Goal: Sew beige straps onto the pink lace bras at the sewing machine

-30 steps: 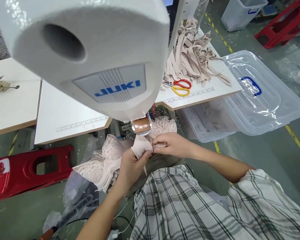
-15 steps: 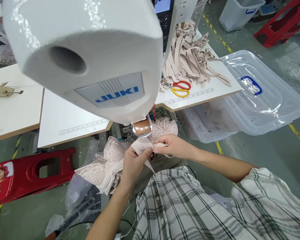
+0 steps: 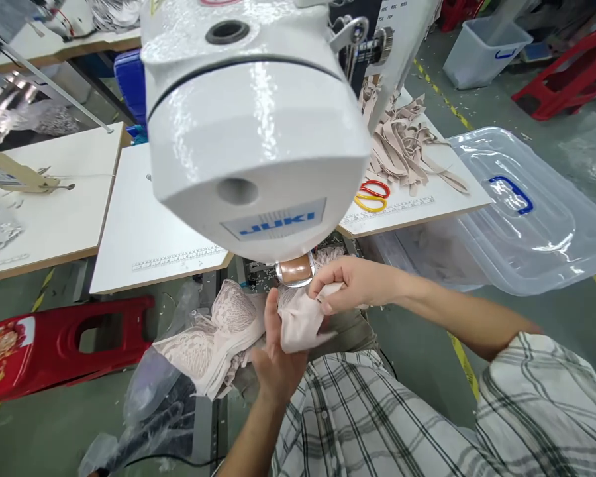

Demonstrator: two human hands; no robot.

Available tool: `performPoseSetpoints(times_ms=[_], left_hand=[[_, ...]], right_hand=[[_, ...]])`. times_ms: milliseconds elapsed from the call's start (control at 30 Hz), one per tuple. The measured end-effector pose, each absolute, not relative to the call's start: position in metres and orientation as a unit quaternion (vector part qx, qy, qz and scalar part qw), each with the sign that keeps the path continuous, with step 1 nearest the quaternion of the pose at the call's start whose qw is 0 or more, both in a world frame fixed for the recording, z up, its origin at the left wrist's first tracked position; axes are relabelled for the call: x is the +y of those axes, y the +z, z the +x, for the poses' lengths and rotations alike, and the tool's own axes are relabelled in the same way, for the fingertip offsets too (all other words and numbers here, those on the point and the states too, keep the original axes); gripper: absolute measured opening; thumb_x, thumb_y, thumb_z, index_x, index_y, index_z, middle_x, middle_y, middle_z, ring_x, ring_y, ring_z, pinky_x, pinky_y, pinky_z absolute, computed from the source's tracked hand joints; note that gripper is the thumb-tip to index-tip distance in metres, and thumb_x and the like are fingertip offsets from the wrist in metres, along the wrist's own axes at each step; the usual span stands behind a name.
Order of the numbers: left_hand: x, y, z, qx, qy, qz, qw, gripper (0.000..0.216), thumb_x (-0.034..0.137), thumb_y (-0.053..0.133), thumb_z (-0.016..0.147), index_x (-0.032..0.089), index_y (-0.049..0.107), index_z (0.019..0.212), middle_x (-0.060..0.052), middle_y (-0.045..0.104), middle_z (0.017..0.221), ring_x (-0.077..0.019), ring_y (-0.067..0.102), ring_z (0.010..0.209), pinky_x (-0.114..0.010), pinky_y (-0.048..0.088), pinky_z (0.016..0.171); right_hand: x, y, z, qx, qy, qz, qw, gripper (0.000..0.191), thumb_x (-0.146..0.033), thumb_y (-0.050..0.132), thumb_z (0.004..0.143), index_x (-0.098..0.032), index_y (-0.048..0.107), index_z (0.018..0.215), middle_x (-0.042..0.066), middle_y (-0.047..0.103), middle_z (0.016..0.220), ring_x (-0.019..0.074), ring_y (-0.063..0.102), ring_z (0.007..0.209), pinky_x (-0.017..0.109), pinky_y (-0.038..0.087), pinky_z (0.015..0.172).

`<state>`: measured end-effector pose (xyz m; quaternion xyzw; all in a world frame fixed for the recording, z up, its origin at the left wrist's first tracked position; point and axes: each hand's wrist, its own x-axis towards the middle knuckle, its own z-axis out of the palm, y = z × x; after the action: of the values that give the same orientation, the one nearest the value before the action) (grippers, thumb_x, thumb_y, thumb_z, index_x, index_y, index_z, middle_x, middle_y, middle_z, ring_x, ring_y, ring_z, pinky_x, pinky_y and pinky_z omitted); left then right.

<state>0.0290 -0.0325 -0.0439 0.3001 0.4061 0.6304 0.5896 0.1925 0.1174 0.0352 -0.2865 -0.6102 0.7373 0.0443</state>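
My right hand (image 3: pixel 355 285) pinches the upper edge of a pale beige bra piece (image 3: pixel 300 324) just below the sewing machine head (image 3: pixel 263 159). My left hand (image 3: pixel 278 364) is palm up beneath the piece, its fingers stretched out and apart; the fabric covers some of them. Left of this hand hangs a stack of beige lace bras (image 3: pixel 231 315). A copper-coloured part with a shiny metal rim (image 3: pixel 297 271) sits directly above the piece. Some lace (image 3: pixel 328 255) shows behind my right hand.
Scissors with red and yellow handles (image 3: pixel 372 195) and a pile of beige strips (image 3: pixel 402 149) lie on the right tabletop. A clear lidded box (image 3: pixel 541 218) stands at the right. A red stool (image 3: pixel 64 344) is at the left, near plastic bags (image 3: pixel 151 391).
My left hand has loosened its grip and turned palm up with fingers spread. The piece now hangs bunched from my right hand. The view has shifted, showing more of the machine.
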Motion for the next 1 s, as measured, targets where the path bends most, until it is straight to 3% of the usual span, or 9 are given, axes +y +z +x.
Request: performPoseSetpoints(times_ms=[67, 133, 233, 400, 633, 700, 800, 867, 1000], left_hand=[[-0.029, -0.037, 0.024, 0.41, 0.635, 0.404, 0.515, 0.079, 0.082, 0.026, 0.088, 0.038, 0.022, 0.153, -0.012, 0.058, 0.14, -0.0357, 0.063, 0.119, -0.052, 0.058, 0.087], [-0.02, -0.028, 0.012, 0.455, 0.609, 0.533, 0.372, 0.073, 0.075, 0.033, 0.092, 0.036, 0.027, 0.153, -0.013, 0.056, 0.143, -0.0359, 0.058, 0.127, -0.051, 0.055, 0.094], [-0.001, -0.019, -0.012, 0.483, 0.451, 0.731, 0.17, 0.066, 0.056, 0.056, 0.093, 0.026, 0.04, 0.149, -0.015, 0.061, 0.136, -0.0336, 0.059, 0.126, -0.047, 0.051, 0.103], [0.031, -0.022, -0.039, 0.415, 0.28, 0.864, -0.057, 0.067, 0.033, 0.067, 0.09, 0.023, 0.04, 0.15, -0.012, 0.071, 0.121, -0.0257, 0.069, 0.11, -0.035, 0.053, 0.101], [0.046, -0.025, -0.045, 0.371, 0.258, 0.89, -0.055, 0.066, 0.024, 0.064, 0.092, 0.025, 0.035, 0.152, -0.01, 0.072, 0.12, -0.024, 0.071, 0.104, -0.034, 0.057, 0.093], [0.045, -0.023, -0.042, 0.384, 0.26, 0.885, -0.035, 0.068, 0.02, 0.062, 0.092, 0.025, 0.033, 0.154, -0.011, 0.071, 0.12, -0.0251, 0.071, 0.104, -0.034, 0.059, 0.089], [0.04, -0.019, -0.035, 0.423, 0.27, 0.865, 0.004, 0.065, 0.018, 0.059, 0.092, 0.023, 0.035, 0.152, -0.012, 0.072, 0.116, -0.0258, 0.071, 0.103, -0.036, 0.059, 0.087], [0.037, -0.017, -0.03, 0.447, 0.276, 0.851, 0.022, 0.06, 0.018, 0.059, 0.092, 0.022, 0.04, 0.149, -0.011, 0.073, 0.114, -0.0258, 0.071, 0.103, -0.037, 0.059, 0.088], [0.033, -0.013, -0.022, 0.468, 0.294, 0.831, 0.064, 0.053, 0.016, 0.058, 0.092, 0.023, 0.046, 0.143, -0.01, 0.072, 0.119, -0.0232, 0.069, 0.108, -0.036, 0.057, 0.094]], right_hand=[[0.129, 0.045, 0.185, -0.695, 0.666, -0.27, 0.026, 0.017, -0.03, 0.066, 0.069, -0.017, 0.07, 0.08, -0.002, 0.062, 0.067, 0.0121, 0.052, 0.061, 0.024, 0.036, 0.058], [0.139, 0.052, 0.178, -0.791, 0.543, -0.279, 0.044, 0.011, -0.025, 0.062, 0.072, -0.017, 0.069, 0.074, -0.001, 0.062, 0.066, 0.0133, 0.052, 0.064, 0.025, 0.034, 0.06], [0.146, 0.054, 0.172, -0.866, 0.402, -0.292, 0.061, 0.012, -0.022, 0.057, 0.076, -0.017, 0.067, 0.071, 0.0, 0.061, 0.064, 0.0138, 0.049, 0.065, 0.026, 0.03, 0.06], [0.147, 0.053, 0.17, -0.894, 0.346, -0.28, 0.043, 0.014, -0.022, 0.052, 0.079, -0.016, 0.063, 0.073, -0.001, 0.055, 0.062, 0.0119, 0.04, 0.06, 0.028, 0.024, 0.059], [0.145, 0.056, 0.17, -0.898, 0.324, -0.295, 0.035, 0.022, -0.019, 0.056, 0.079, -0.018, 0.048, 0.058, -0.005, 0.039, 0.054, 0.0099, 0.027, 0.054, 0.03, 0.017, 0.056], [0.142, 0.049, 0.173, -0.898, 0.324, -0.291, 0.06, 0.021, -0.019, 0.054, 0.082, -0.018, 0.052, 0.061, -0.003, 0.046, 0.058, 0.0107, 0.032, 0.054, 0.029, 0.021, 0.055], [0.135, 0.029, 0.181, -0.903, 0.294, -0.268, 0.161, 0.016, -0.026, 0.053, 0.09, -0.018, 0.065, 0.085, 0.007, 0.064, 0.091, 0.0183, 0.054, 0.076, 0.03, 0.038, 0.066], [0.13, 0.014, 0.186, -0.899, 0.253, -0.262, 0.241, 0.021, -0.031, 0.051, 0.095, -0.018, 0.067, 0.098, 0.013, 0.063, 0.11, 0.0248, 0.056, 0.1, 0.036, 0.044, 0.082], [0.127, 0.001, 0.189, -0.881, 0.262, -0.265, 0.293, 0.024, -0.028, 0.049, 0.098, -0.02, 0.07, 0.089, 0.009, 0.065, 0.104, 0.0244, 0.056, 0.107, 0.041, 0.043, 0.094]])
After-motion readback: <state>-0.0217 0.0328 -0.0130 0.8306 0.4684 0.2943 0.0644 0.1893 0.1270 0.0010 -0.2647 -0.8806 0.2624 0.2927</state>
